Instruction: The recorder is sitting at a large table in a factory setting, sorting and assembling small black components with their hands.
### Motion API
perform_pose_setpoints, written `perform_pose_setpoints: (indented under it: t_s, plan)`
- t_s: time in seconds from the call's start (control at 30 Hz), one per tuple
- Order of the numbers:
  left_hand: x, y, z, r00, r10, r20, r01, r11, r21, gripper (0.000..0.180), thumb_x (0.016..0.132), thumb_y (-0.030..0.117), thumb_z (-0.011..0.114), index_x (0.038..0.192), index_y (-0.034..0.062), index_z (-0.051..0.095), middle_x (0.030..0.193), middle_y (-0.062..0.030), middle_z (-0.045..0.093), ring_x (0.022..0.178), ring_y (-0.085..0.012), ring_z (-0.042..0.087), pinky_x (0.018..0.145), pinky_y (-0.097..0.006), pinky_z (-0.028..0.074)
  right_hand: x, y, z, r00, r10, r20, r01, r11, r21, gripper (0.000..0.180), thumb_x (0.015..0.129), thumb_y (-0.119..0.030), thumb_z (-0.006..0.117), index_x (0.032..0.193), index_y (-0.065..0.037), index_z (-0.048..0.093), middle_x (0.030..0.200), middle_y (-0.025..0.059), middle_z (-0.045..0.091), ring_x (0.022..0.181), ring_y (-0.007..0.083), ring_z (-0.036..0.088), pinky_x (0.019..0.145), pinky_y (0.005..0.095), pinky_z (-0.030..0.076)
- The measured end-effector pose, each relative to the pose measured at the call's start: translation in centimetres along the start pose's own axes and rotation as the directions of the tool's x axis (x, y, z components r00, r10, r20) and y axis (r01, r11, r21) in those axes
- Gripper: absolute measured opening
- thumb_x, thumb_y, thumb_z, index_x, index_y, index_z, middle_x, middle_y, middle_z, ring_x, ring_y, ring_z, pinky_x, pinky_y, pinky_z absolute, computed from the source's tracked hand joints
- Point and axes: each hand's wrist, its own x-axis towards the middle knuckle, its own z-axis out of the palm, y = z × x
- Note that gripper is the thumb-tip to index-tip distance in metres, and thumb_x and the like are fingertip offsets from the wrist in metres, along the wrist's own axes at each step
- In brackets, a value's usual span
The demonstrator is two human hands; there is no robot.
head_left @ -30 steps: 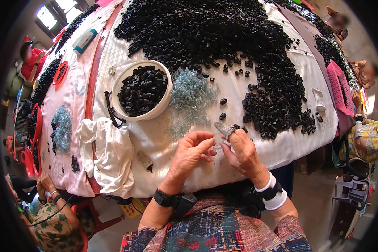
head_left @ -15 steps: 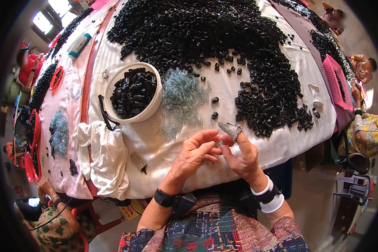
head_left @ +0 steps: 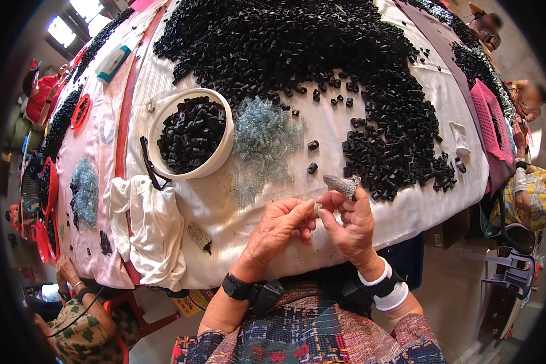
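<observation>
One tiny pale piece (head_left: 317, 208) is sitting where the fingertips of the left hand (head_left: 278, 227) and the right hand (head_left: 350, 232) are meeting, above the near edge of the cloth-covered counter (head_left: 207, 267). If either thumb were easing, something so small could be slipping out and vanishing on the pale cloth. A grey pointed cover (head_left: 341, 185) is jutting from the right fingers; its bulk could be dulling touch, or catching. The left grip is pinching narrowly, thumb against forefinger, apparently holding the piece. The right grip is keeping only a slim gap and seems to be touching it; whether it is pressing, I cannot tell. Loose black parts (head_left: 312, 168) are lying just beyond.
</observation>
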Motion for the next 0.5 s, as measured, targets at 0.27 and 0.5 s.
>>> perform_pose_setpoints:
  t_s: [0.27,0.5]
  plan:
    - [-0.5,0.4,0.1,0.999,0.021,0.024,-0.023,0.997,0.068,0.027,0.094,0.027,0.054,0.09,0.0011,0.061,0.072,-0.0015,0.057,0.055,-0.0067,0.052,0.052,-0.022,0.049,-0.1,-0.9,-0.5,0.967,0.206,0.148,-0.224,0.967,0.118,0.047,0.08,0.008,0.06,0.124,0.0,0.043,0.1,0.0091,0.06,0.094,0.013,0.06,0.08,0.0261,0.051]
    - [-1.1,-0.2,0.0,0.999,0.035,-0.011,-0.035,0.999,0.04,0.027,0.094,0.027,0.054,0.089,0.0016,0.061,0.071,-0.0008,0.057,0.055,-0.0063,0.051,0.052,-0.022,0.048,-0.8,-0.6,-0.6,0.961,0.217,0.174,-0.23,0.971,0.06,0.044,0.081,0.007,0.059,0.122,0.0,0.047,0.103,0.0072,0.06,0.094,0.0124,0.06,0.079,0.026,0.051]
